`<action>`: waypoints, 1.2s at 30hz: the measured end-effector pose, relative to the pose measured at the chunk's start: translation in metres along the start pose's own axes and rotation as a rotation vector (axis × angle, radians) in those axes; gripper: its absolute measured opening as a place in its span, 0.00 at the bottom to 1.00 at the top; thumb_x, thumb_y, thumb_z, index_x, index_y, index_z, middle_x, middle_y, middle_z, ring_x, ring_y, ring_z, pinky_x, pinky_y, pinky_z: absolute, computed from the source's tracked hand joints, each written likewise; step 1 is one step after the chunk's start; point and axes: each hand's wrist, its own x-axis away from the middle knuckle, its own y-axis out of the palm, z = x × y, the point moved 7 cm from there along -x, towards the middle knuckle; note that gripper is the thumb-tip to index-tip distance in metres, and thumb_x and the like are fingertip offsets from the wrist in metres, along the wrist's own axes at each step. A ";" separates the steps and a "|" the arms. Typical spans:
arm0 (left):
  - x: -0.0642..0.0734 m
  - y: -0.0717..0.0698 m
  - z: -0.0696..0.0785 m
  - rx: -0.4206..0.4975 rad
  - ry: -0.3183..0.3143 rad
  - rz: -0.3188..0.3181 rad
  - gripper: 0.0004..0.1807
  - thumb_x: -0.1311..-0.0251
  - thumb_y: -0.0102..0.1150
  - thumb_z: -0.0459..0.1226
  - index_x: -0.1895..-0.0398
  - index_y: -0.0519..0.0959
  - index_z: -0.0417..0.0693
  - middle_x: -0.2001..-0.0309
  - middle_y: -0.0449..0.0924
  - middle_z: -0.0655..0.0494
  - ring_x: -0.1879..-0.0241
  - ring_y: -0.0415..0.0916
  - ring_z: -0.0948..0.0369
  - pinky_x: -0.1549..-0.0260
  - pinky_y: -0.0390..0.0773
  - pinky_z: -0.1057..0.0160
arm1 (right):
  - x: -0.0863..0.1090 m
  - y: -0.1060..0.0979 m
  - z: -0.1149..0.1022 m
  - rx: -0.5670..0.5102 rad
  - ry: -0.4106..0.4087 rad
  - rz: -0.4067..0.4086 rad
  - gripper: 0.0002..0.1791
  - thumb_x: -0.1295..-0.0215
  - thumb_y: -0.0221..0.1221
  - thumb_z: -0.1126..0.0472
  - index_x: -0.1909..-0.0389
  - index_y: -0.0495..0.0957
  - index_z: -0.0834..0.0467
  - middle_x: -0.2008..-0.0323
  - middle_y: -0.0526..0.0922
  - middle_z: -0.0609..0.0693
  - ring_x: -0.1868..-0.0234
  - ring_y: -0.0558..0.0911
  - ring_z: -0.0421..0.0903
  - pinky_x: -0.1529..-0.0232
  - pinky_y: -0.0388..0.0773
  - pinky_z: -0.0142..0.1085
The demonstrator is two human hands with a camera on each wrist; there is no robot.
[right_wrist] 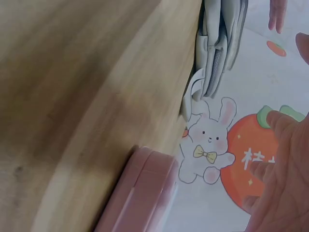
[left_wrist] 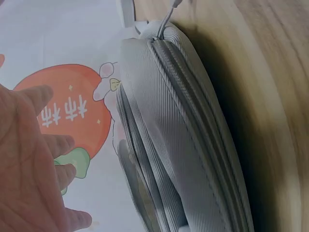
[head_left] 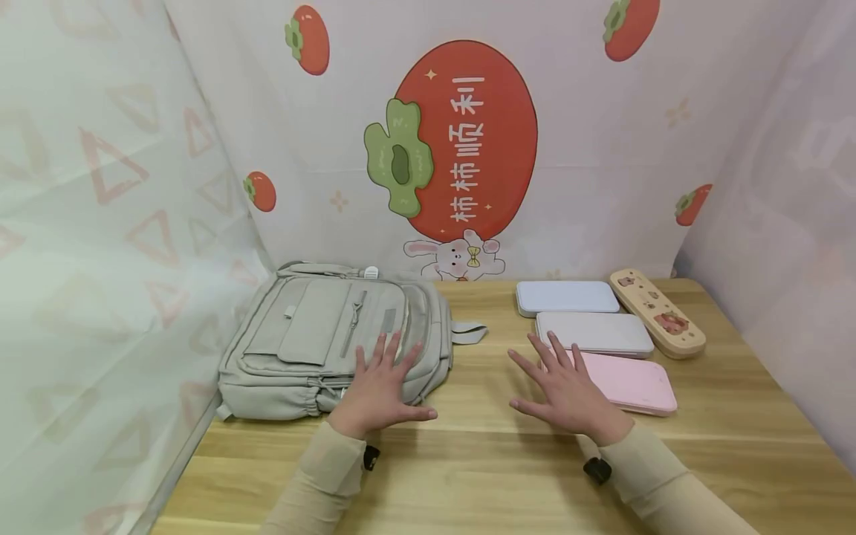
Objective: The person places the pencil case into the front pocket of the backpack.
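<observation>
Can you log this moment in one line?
left hand: spread, empty, nearest gray backpack | right hand: spread, empty, nearest pink case | on wooden table: white case, light-blue case, patterned tan case

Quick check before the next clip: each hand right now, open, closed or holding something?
Left hand: open, fingers spread, holding nothing, near the gray backpack.
Right hand: open, fingers spread, holding nothing, near the pink case.
</observation>
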 end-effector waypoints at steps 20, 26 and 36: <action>-0.010 0.000 0.001 0.033 -0.005 -0.017 0.62 0.48 0.66 0.71 0.15 0.51 0.57 0.17 0.39 0.41 0.20 0.33 0.37 0.30 0.37 0.28 | 0.000 -0.002 0.009 -0.029 0.043 -0.014 0.44 0.33 0.60 0.34 0.22 0.66 0.52 0.22 0.55 0.66 0.23 0.49 0.72 0.34 0.46 0.75; -0.013 -0.001 0.000 0.037 0.004 -0.015 0.62 0.48 0.65 0.71 0.16 0.52 0.57 0.17 0.40 0.41 0.20 0.34 0.37 0.30 0.38 0.28 | 0.006 -0.004 0.016 -0.056 0.047 0.021 0.43 0.32 0.61 0.36 0.23 0.66 0.54 0.23 0.56 0.67 0.24 0.49 0.73 0.34 0.46 0.76; -0.014 -0.004 -0.006 0.033 0.004 -0.014 0.61 0.48 0.66 0.71 0.16 0.54 0.54 0.18 0.43 0.38 0.21 0.37 0.36 0.30 0.42 0.28 | 0.010 -0.008 0.023 -0.075 0.081 0.025 0.43 0.32 0.62 0.36 0.24 0.66 0.55 0.23 0.57 0.67 0.24 0.50 0.73 0.34 0.47 0.75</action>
